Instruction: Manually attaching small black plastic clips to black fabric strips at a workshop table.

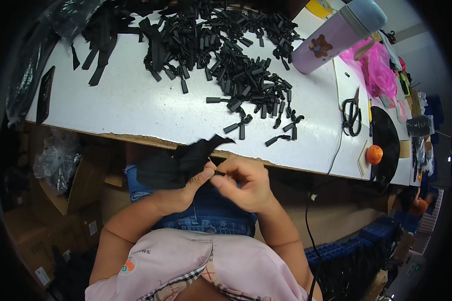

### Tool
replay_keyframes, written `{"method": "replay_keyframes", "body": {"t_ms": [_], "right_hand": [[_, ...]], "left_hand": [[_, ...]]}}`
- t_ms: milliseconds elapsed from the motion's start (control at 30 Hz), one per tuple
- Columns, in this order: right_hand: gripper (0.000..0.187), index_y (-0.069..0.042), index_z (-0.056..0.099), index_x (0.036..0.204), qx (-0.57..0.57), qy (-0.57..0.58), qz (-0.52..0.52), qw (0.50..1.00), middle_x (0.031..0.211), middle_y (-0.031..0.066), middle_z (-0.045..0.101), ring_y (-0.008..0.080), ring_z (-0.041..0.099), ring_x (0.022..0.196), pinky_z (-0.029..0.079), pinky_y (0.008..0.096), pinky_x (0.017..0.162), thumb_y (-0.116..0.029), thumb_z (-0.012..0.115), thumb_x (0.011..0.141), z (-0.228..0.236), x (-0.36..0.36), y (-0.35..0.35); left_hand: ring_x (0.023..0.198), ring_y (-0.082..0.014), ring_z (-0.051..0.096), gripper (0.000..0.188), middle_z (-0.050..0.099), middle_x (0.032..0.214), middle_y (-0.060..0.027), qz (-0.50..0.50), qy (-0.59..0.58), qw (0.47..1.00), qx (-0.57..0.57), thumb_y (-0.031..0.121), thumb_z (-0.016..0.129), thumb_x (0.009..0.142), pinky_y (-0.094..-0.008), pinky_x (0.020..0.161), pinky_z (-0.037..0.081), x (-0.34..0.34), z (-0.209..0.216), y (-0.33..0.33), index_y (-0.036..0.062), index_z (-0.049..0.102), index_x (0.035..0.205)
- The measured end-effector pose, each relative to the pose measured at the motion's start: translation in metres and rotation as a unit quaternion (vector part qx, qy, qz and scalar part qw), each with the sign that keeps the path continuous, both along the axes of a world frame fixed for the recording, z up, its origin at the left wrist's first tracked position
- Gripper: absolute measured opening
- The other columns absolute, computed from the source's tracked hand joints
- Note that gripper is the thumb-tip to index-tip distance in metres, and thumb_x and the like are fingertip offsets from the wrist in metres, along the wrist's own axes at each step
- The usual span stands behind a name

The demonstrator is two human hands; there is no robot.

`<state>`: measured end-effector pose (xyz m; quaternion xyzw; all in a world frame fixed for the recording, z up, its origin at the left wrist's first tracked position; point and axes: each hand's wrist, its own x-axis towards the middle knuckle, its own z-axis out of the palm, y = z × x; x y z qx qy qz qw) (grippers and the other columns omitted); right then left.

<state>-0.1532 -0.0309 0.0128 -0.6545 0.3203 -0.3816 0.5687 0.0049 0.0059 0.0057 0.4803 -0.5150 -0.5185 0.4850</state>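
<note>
Black tape (185, 159), with black pulls (246, 80) heaped at twelve o'clock and scissors (353, 104) at two, is gripped by the left hand (186, 191), the curled right hand (247, 183) pinching a small dark piece (219, 173).

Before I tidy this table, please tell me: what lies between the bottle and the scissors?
In the head view, a pale sheet of paper lies between the bottle and scissors, a small dark piece on it.

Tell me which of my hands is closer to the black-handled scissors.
Your right hand: it lies on the side toward the scissors, while your left hand is farther away, at the black fabric.
</note>
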Motion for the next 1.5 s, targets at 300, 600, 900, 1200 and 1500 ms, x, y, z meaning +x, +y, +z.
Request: {"method": "replay_keyframes", "body": {"t_ms": [300, 600, 900, 1200, 1500], "right_hand": [[0.029, 0.0, 0.055, 0.09, -0.268, 0.094, -0.117, 0.952, 0.072, 0.0083, 0.053, 0.0168, 0.052, 0.058, 0.042, 0.024, 0.048, -0.005, 0.067, 0.064, 0.012, 0.014, -0.004], [0.033, 0.0, 0.056, 0.09, -0.237, 0.031, -0.163, 0.957, 0.078, 0.0107, 0.051, 0.0157, 0.05, 0.058, 0.041, 0.0218, 0.048, -0.001, 0.069, 0.06, 0.007, 0.011, 0.001], [0.022, -0.001, 0.059, 0.082, -0.221, 0.046, -0.115, 0.967, 0.076, 0.0083, 0.055, 0.0151, 0.048, 0.055, 0.039, 0.0223, 0.047, 0.0, 0.068, 0.062, 0.004, 0.009, 0.001], [0.013, 0.001, 0.06, 0.077, -0.315, 0.064, -0.186, 0.928, 0.066, 0.0067, 0.055, 0.0131, 0.049, 0.051, 0.038, 0.0214, 0.044, -0.002, 0.067, 0.067, 0.001, 0.007, 0.006], [0.006, 0.004, 0.056, 0.073, 0.057, -0.102, -0.1, 0.988, 0.066, 0.0067, 0.054, 0.0068, 0.047, 0.049, 0.036, 0.0183, 0.041, -0.001, 0.057, 0.077, 0.01, 0.003, 0.012]], "left_hand": [[0.053, -0.0031, 0.046, 0.018, 0.052, 0.066, 0.0, -0.028, 0.145, 0.981, 0.125, 0.018, 0.058, 0.08, -0.016, 0.041, 0.035, 0.004, 0.004, -0.008, 0.0023, 0.053, 0.087], [0.083, -0.012, 0.052, 0.028, 0.055, 0.088, -0.0056, -0.116, 0.126, 0.975, 0.144, 0.007, 0.06, 0.074, -0.0256, 0.076, 0.041, 0.007, 0.004, -0.008, -0.0007, 0.05, 0.098], [0.07, -0.0089, 0.052, 0.033, 0.055, 0.081, -0.0047, -0.112, 0.179, 0.97, 0.125, 0.01, 0.063, 0.073, -0.0218, 0.062, 0.043, 0.005, 0.008, -0.01, 0.0003, 0.048, 0.101], [0.044, -0.0046, 0.042, 0.024, 0.049, 0.069, -0.0022, -0.065, 0.225, 0.95, 0.205, 0.011, 0.062, 0.074, -0.0167, 0.038, 0.033, -0.001, 0.009, -0.006, 0.0022, 0.048, 0.092], [0.061, -0.0101, 0.051, 0.021, 0.05, 0.079, -0.007, -0.034, 0.237, 0.967, 0.086, 0.011, 0.057, 0.079, -0.022, 0.052, 0.047, -0.01, 0.006, -0.004, 0.0011, 0.044, 0.093]]}}
